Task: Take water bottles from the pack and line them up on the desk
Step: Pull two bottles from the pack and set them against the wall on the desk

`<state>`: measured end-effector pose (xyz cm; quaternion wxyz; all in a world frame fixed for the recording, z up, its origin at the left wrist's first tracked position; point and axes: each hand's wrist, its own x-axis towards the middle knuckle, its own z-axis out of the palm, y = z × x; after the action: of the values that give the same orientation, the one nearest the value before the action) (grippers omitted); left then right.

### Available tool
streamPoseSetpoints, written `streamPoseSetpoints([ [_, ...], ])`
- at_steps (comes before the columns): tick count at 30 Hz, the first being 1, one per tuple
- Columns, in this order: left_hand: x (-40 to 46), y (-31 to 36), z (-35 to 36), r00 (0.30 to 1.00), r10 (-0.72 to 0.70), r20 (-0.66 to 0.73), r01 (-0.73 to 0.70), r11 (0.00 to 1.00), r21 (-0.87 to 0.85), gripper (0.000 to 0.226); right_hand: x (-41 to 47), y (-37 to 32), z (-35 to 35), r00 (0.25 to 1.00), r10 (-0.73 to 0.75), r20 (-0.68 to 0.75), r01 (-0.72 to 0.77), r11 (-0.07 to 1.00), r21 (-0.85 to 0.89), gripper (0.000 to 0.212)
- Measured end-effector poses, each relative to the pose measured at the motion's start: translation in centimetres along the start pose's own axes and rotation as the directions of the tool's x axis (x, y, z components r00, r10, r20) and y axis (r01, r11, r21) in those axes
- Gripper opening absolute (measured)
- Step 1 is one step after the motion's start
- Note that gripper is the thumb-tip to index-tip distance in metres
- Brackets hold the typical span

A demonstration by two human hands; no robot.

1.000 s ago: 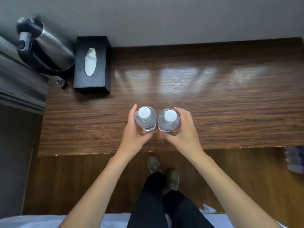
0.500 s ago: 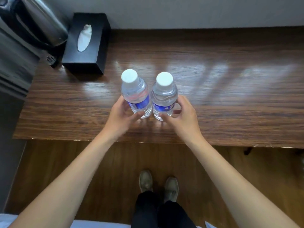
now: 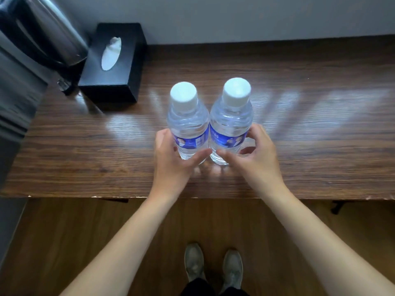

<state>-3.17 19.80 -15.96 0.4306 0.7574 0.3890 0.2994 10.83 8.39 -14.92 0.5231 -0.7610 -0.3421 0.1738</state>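
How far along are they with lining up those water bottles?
Done: two bottles, the left bottle and right bottle, stand upright side by side on the desk. In hand: the left hand and right hand each curl round one. Left: letting go. The pack is out of view, so the remaining count is unknown.

Grey wall (image 3: 235, 16); wood-grain desk (image 3: 85, 150), light glare; wooden floor (image 3: 64, 242).

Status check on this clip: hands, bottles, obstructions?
Left hand grips left bottle; right hand grips right bottle. Both upright on desk. Nothing obstructing.
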Motion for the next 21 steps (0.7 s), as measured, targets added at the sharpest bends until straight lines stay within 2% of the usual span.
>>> streamPoseSetpoints([
  [3, -0.2, 0.2, 0.1, 1.000, 0.003, 0.016, -0.003, 1.000, 0.000, 0.064, 0.1, 0.3, 0.4, 1.000, 0.005, -0.025, -0.005, 1.000, -0.019, 0.055],
  [6, -0.6, -0.3, -0.1, 0.995, -0.003, 0.102, 0.019, 0.987, -0.159, 0.057, 0.3, 0.7, 0.7, 0.999, 0.018, -0.031, -0.019, 0.999, -0.039, 0.056],
  [9, -1.0, -1.0, -0.5, 0.988, -0.022, 0.155, 0.060, 0.968, -0.245, 0.050, 0.2, 0.8, 0.6, 0.999, -0.023, 0.044, 0.023, 1.000, -0.017, 0.057],
  [13, -1.0, -1.4, -0.8, 0.989, -0.003, 0.148, 0.045, 0.958, -0.282, 0.049, -0.6, 1.1, 0.6, 0.989, -0.036, 0.145, 0.018, 0.992, 0.124, 0.051],
  [15, -0.9, -1.7, -0.9, 0.993, -0.013, 0.118, 0.046, 0.957, -0.285, 0.054, -0.7, 1.3, 0.9, 0.994, -0.008, 0.107, -0.006, 0.991, 0.130, 0.052],
  [21, -0.8, -1.9, -0.6, 0.998, -0.047, 0.037, 0.054, 0.969, -0.240, 0.069, -0.5, 1.1, 2.2, 0.997, 0.048, -0.052, -0.048, 0.999, 0.003, 0.065],
])
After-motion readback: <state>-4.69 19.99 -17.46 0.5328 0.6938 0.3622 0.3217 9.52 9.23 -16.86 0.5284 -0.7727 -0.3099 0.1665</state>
